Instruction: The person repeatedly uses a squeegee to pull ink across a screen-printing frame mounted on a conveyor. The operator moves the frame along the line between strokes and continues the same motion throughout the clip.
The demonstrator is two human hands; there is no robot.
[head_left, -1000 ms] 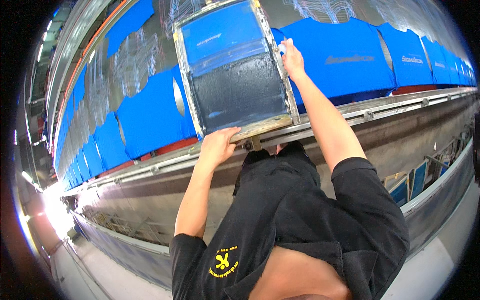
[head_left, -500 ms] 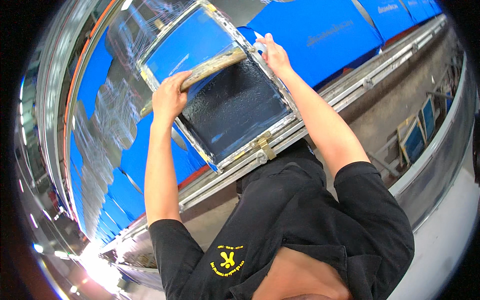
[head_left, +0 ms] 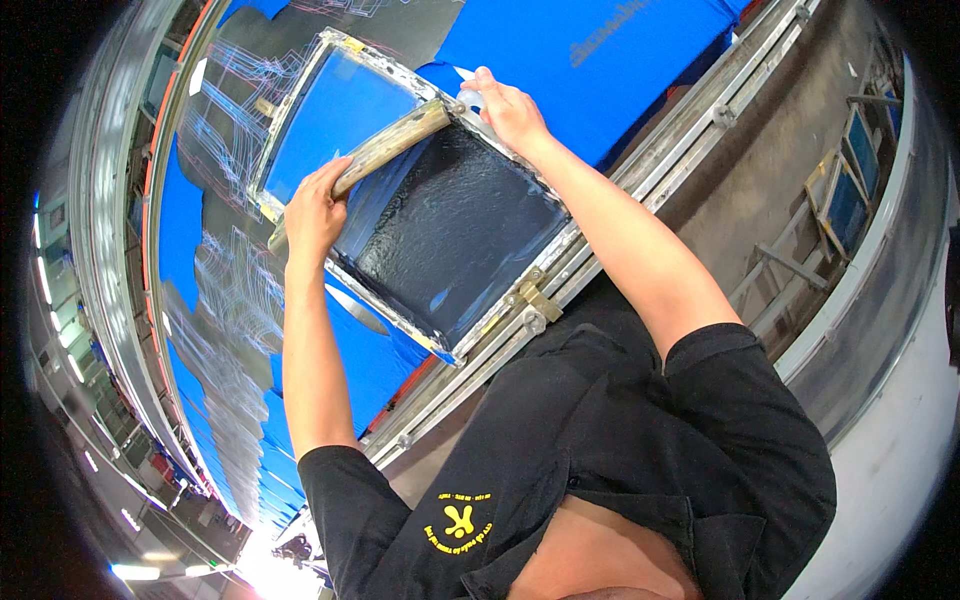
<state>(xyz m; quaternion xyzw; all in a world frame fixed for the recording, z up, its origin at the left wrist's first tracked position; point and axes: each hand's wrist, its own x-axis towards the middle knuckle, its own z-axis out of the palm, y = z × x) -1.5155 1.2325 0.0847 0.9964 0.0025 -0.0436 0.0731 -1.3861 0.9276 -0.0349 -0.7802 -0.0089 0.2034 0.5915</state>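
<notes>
A screen-printing frame (head_left: pixel 288 100) with worn, paint-crusted edges lies on the long table. Across its mesh stands a squeegee (head_left: pixel 400 142) with a pale, stained handle. My left hand (head_left: pixel 314 212) is closed round the squeegee's left part. Wet black ink (head_left: pixel 450 215) covers the mesh on the near side, while blue shows through beyond the squeegee. At the frame's right edge, my right hand (head_left: pixel 512 115) has its fingers curled beside the squeegee's right end. A small whitish round piece (head_left: pixel 470 98) shows at its fingertips; I cannot tell what it is.
Blue fabric pieces (head_left: pixel 560 50) lie along the table, with dark gaps between them. A metal rail (head_left: pixel 690 140) with a clamp (head_left: pixel 540 300) runs along the near edge. Several other frames (head_left: pixel 845 205) stand low at the right, near a curved grey panel (head_left: pixel 850 370).
The view has shifted, so the frame appears farther left and more turned. A streaky strip of mesh now shows on the near side of the squeegee. Both hands keep their grips.
</notes>
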